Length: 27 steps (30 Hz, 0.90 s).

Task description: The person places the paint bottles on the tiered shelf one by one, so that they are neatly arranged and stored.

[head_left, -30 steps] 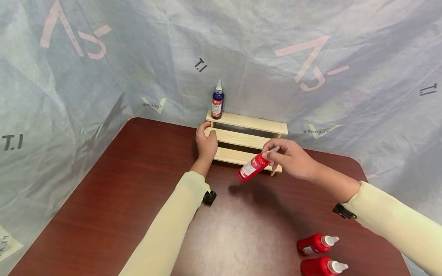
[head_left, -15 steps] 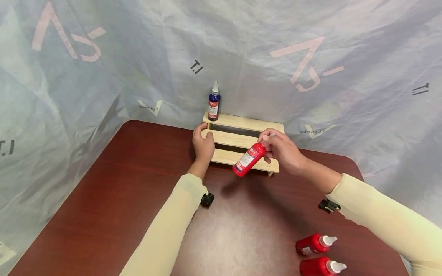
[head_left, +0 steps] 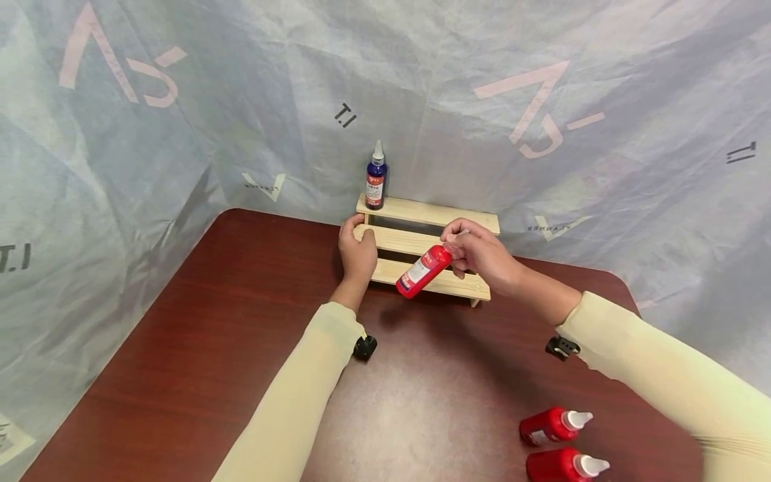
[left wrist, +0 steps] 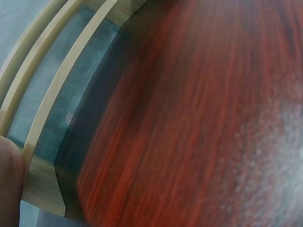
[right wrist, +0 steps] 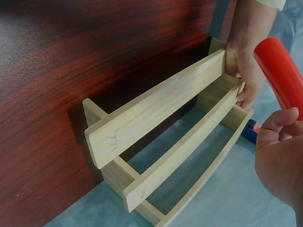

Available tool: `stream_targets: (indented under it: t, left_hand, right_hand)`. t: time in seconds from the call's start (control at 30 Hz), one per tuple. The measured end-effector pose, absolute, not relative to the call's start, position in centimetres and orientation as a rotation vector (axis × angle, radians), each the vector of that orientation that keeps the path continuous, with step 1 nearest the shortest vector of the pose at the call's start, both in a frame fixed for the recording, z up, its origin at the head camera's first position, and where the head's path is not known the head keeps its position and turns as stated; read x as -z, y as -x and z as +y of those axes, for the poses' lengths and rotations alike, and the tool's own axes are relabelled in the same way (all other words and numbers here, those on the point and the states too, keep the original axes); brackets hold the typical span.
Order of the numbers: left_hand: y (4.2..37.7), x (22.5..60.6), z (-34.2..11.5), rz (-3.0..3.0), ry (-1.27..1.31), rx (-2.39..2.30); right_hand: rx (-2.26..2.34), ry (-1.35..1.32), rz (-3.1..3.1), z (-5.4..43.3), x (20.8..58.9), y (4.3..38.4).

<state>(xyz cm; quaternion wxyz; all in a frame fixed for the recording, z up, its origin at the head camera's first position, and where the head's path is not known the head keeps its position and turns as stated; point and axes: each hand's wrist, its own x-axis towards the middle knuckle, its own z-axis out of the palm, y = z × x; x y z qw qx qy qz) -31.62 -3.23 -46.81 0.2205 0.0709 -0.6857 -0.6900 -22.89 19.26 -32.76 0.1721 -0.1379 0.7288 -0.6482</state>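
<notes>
My right hand point(head_left: 484, 258) pinches a red squeeze bottle point(head_left: 423, 271) by its white nozzle end. The bottle hangs tilted, base down to the left, in front of a three-tier wooden rack point(head_left: 434, 280). In the right wrist view the red bottle point(right wrist: 280, 71) is partly cut off by the frame edge. My left hand point(head_left: 358, 254) grips the rack's left end, thumb by the middle tier, the other fingers partly hidden round the side. A blue squeeze bottle point(head_left: 375, 184) with a white nozzle stands upright on the top tier at the left.
Two more red bottles, one point(head_left: 548, 426) behind the other point(head_left: 560, 464), lie on their sides at the table's front right. The dark red table point(head_left: 241, 335) backs onto a grey printed cloth point(head_left: 301, 80) hanging behind the rack.
My right hand has carried the red bottle left and a little up, across the front of the rack. The left hand keeps its grip on the rack, and the blue bottle stands unmoved.
</notes>
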Motion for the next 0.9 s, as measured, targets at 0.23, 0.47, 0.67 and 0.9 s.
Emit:
stream_targets:
  t: [0.23, 0.47, 0.67, 0.9]
  left_hand:
    - [31.6, 46.8, -3.2, -1.896, -0.199, 1.907]
    - [31.6, 46.7, -3.2, -1.883, -0.194, 1.912]
    - [31.6, 46.7, -3.2, -1.88, -0.211, 1.91]
    - [31.8, 46.9, -3.2, -1.878, -0.212, 1.909]
  right_hand:
    - [1.737, 0.367, 2.182, 18.9, 32.9, 23.5]
    - [1.724, 0.415, 2.225, 18.4, 33.0, 24.1]
    - [1.737, 0.383, 2.221, 18.1, 33.2, 24.5]
    - [1.715, 0.369, 2.303, 17.6, 32.9, 25.0]
